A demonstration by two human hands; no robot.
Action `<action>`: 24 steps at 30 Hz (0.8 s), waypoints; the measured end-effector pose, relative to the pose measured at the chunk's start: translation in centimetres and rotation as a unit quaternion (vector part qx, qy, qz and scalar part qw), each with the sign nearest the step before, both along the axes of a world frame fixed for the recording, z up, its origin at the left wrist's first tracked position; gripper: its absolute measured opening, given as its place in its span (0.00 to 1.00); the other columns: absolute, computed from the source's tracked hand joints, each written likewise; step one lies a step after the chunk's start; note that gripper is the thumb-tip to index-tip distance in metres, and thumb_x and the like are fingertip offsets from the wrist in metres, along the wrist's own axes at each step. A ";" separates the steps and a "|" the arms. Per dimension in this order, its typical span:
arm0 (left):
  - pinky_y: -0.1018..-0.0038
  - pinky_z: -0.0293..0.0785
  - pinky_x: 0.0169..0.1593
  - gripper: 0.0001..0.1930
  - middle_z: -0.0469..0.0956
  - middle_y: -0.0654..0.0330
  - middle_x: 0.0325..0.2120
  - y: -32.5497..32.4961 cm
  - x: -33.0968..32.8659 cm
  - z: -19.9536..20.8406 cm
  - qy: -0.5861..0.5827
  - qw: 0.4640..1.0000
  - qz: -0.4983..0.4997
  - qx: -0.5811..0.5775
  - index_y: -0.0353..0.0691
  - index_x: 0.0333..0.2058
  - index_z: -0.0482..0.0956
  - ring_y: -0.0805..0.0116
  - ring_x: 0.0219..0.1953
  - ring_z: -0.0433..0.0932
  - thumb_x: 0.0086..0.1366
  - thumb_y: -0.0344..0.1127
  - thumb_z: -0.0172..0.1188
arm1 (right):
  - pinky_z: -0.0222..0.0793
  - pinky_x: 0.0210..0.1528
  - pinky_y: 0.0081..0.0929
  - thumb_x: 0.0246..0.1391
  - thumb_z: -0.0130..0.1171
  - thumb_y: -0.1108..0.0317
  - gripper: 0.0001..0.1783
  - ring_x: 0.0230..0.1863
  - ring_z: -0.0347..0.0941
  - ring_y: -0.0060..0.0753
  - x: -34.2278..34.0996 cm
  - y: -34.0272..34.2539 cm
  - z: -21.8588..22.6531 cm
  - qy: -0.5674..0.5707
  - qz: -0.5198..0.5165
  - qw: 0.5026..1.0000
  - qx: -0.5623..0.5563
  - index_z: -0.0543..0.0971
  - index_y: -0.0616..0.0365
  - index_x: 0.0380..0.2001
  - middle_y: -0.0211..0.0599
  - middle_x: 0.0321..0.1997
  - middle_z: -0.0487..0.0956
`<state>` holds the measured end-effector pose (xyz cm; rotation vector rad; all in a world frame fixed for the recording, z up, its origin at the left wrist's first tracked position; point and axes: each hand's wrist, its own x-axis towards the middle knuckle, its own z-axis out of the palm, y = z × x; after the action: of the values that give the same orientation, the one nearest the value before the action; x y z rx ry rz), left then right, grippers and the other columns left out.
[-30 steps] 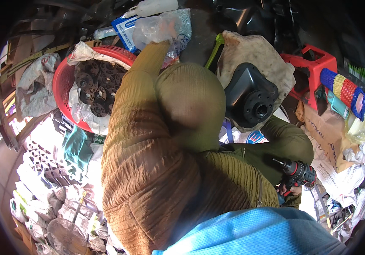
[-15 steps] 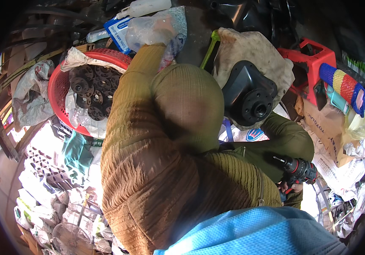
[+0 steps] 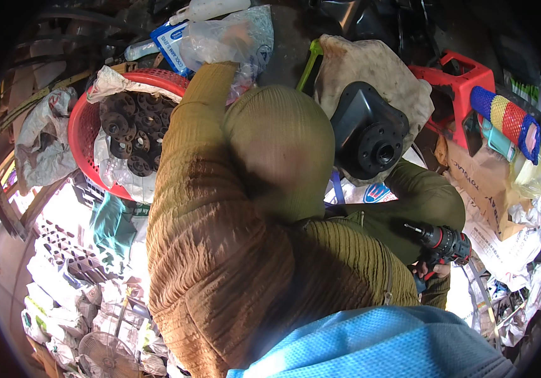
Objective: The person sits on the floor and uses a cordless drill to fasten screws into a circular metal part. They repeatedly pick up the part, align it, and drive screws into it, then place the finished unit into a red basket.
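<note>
My left arm reaches forward past my knee, and my left hand (image 3: 239, 33) is inside or behind a clear plastic bag (image 3: 258, 47). Its fingers show only vaguely through the plastic. At my right side my right hand (image 3: 439, 269) is closed around the handle of a red and black cordless drill (image 3: 446, 242), its bit pointing left. In front of me a black metal part with a round, holed flange (image 3: 371, 138) rests on a stained cloth (image 3: 371, 63). A red basket (image 3: 80, 135) left of my arm holds several dark round metal parts (image 3: 135, 129).
A blue and white packet (image 3: 169, 47) and a white bottle (image 3: 214, 9) lie by the plastic bag. At right stand a red plastic stool (image 3: 465, 82) and a striped mesh roll (image 3: 506, 120). A fan (image 3: 107, 354) sits lower left among crumpled sacks.
The view has shifted slightly, so most things sit a little higher and further left. My left hand stays at the plastic bag, and my right hand keeps its hold on the drill.
</note>
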<state>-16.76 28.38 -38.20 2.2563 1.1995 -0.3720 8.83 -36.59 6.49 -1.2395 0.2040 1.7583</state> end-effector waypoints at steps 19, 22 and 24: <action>0.66 0.69 0.55 0.26 0.75 0.51 0.49 2.0 -4.2 -1.9 -0.029 0.986 -0.083 0.143 0.48 0.50 0.76 0.54 0.52 0.74 0.50 0.47 0.62 | 0.69 0.39 0.50 0.44 0.60 0.61 0.29 0.29 0.71 0.47 -1.5 -3.5 -0.9 -0.022 -0.019 0.998 0.057 0.67 0.68 0.46 0.47 0.25 0.72; 0.64 0.70 0.55 0.29 0.75 0.51 0.49 -0.4 -2.7 -0.4 -0.019 0.988 0.002 0.155 0.49 0.51 0.75 0.53 0.52 0.73 0.48 0.48 0.63 | 0.69 0.39 0.50 0.43 0.60 0.62 0.29 0.28 0.71 0.47 -1.4 -3.8 -1.2 -0.023 -0.018 0.998 0.062 0.67 0.68 0.47 0.47 0.25 0.72; 0.62 0.70 0.55 0.31 0.75 0.50 0.49 -1.8 -1.6 -0.1 -0.004 0.986 0.042 0.161 0.49 0.52 0.74 0.52 0.52 0.73 0.47 0.50 0.64 | 0.69 0.39 0.51 0.43 0.60 0.62 0.29 0.28 0.72 0.47 -1.2 -3.8 -1.5 -0.019 -0.019 0.998 0.059 0.67 0.68 0.47 0.47 0.25 0.73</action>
<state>-18.40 26.55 -38.30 2.4627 1.4325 -0.1435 7.66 -40.37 4.96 -1.1756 0.0980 1.6878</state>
